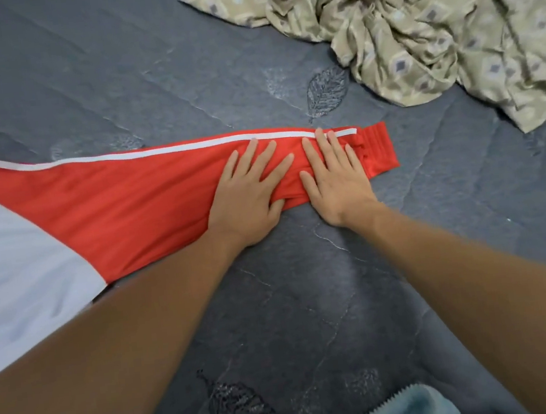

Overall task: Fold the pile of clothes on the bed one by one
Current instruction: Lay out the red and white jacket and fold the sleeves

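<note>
Here both hands are lying flat on a long red garment (134, 192) that is stretching across the grey bedsheet (310, 304) from about nine o'clock toward three o'clock. The left hand (250, 195) is pressing on the red cloth with straight fingers that are spreading a little apart, the palm down, and it is not curling around anything. The right hand (336, 179) is resting just beside it, toward three o'clock, also wide and flat, with its fingers close together and pointing toward twelve o'clock; its fingertips are reaching the white stripe (173, 148) that is running along the far edge of the garment. The thumbs of the two hands are nearly touching over a small wrinkle in the cloth. The ribbed end (375, 147) of the garment is lying just past the right hand. At nine o'clock the red cloth is meeting a white part (8, 257) of fabric. A crumpled beige patterned cloth (431, 25) is sitting well apart at about one o'clock, and something pale blue and fluffy (407, 411) is showing at six o'clock.
</note>
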`<state>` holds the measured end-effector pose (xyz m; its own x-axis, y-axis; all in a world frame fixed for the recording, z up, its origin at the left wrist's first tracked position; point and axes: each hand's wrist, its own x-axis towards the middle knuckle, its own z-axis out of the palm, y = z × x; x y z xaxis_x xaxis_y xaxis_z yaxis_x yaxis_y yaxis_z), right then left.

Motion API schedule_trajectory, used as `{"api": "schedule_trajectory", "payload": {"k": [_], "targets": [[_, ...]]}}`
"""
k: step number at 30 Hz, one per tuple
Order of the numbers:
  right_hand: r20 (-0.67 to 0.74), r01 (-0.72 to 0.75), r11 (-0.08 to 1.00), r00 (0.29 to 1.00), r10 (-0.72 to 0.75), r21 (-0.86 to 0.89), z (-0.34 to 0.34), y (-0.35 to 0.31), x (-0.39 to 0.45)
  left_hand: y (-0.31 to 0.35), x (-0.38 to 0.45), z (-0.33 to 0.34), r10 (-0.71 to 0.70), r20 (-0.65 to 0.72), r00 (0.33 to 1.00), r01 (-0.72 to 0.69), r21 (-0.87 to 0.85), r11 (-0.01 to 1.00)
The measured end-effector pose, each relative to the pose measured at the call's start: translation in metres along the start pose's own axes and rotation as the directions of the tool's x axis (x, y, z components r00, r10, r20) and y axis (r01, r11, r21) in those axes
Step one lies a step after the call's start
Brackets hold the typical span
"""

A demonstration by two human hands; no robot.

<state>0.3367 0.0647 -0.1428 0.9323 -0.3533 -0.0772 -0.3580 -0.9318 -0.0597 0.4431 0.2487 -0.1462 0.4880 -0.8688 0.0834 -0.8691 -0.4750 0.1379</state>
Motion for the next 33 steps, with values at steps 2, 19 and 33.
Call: {"api": "schedule_trajectory", "payload": {"k": [2, 19, 33], "targets": [[0.02, -0.021, 1.0, 1.0, 0.022, -0.021, -0.008, -0.001, 0.0, -0.002, -0.009, -0.009, -0.009, 0.024, 1.0, 0.009, -0.008, 1.0], [0.019, 0.39, 0.89, 0.914, -0.406, 0.234, -0.019, -0.384, 0.018, -0.329, -0.235, -0.12, -0.295, 0.278, 0.914, 0.28, 0.093, 0.955], [0.105, 0.293, 0.881, 0.93, -0.353, 0.371, -0.003, -0.463, -0.158, -0.206, -0.416, -0.106, -0.499, 0.252, 0.829, 0.556, -0.278, 0.783]]}}
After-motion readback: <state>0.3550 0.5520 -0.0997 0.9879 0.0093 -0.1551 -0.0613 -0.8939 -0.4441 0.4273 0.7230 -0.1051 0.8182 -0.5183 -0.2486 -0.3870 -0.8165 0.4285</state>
